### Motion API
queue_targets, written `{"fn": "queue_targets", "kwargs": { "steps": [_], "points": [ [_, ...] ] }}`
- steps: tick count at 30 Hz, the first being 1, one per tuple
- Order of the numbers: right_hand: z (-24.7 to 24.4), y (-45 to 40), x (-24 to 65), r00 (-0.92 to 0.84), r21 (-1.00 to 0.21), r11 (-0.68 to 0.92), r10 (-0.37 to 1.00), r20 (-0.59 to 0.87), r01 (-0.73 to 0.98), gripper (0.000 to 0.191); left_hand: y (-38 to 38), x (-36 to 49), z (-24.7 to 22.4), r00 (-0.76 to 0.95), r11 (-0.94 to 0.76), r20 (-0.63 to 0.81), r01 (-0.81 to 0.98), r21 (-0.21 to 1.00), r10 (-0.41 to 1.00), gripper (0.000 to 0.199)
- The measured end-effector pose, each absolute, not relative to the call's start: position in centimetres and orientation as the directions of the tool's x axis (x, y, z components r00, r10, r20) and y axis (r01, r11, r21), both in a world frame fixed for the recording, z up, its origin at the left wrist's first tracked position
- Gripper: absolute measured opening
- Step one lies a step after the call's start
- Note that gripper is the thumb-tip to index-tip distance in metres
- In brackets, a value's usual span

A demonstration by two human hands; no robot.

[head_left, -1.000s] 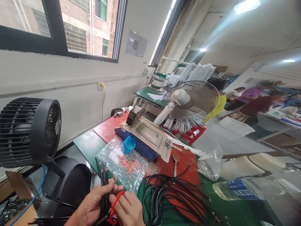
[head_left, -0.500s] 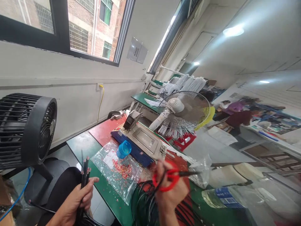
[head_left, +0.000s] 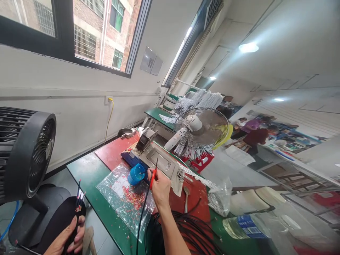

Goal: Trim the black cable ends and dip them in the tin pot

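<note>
My left hand (head_left: 70,235), at the lower left, is closed round a bundle of black cables (head_left: 79,198) whose stripped ends point up, with coloured wires showing. My right hand (head_left: 161,187) is closed on red-handled scissors (head_left: 152,180), one blade pointing up. A single black cable (head_left: 142,212) runs down from that hand; its upper end lies near the blue cup (head_left: 135,174), though whether they touch is unclear. The cup stands on a clear plastic bag (head_left: 111,193) beside a heap of red and yellow scraps (head_left: 132,198). Below my right forearm lies a coil of black cables (head_left: 193,230).
Behind the cup sits a beige and blue machine (head_left: 159,159). A spoon (head_left: 186,198), a crumpled plastic bag (head_left: 220,198) and a bottle (head_left: 244,226) lie to the right. A black fan (head_left: 29,152) stands left, a caged fan (head_left: 202,127) beyond the table. Several people work far right.
My right hand has moved left and up from over the coil towards the cup, now with one cable and the scissors turned upward. My left hand has shifted down and left with its bundle.
</note>
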State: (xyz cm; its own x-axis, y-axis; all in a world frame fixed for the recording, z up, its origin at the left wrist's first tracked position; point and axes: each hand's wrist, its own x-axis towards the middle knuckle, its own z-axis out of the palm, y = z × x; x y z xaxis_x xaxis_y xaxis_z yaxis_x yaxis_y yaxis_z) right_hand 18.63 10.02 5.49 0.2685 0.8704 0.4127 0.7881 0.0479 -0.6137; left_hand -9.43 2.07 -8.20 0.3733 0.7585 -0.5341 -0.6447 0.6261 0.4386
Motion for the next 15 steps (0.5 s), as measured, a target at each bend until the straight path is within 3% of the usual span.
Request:
{"fn": "queue_targets", "kwargs": {
  "steps": [5,15],
  "points": [
    [4.7,10.8,18.8,0.275,-0.55,-0.007,0.871,0.407,0.835,0.036,1.4,-9.9,-8.1,0.3,0.536,-0.521,-0.749,0.39,0.799,0.019],
    [4.5,11.0,18.6,0.226,-0.467,-0.01,0.884,0.409,0.884,0.038,2.2,-10.0,-8.7,0.344,0.556,-0.517,-0.759,0.338,0.784,0.015]
  ]
}}
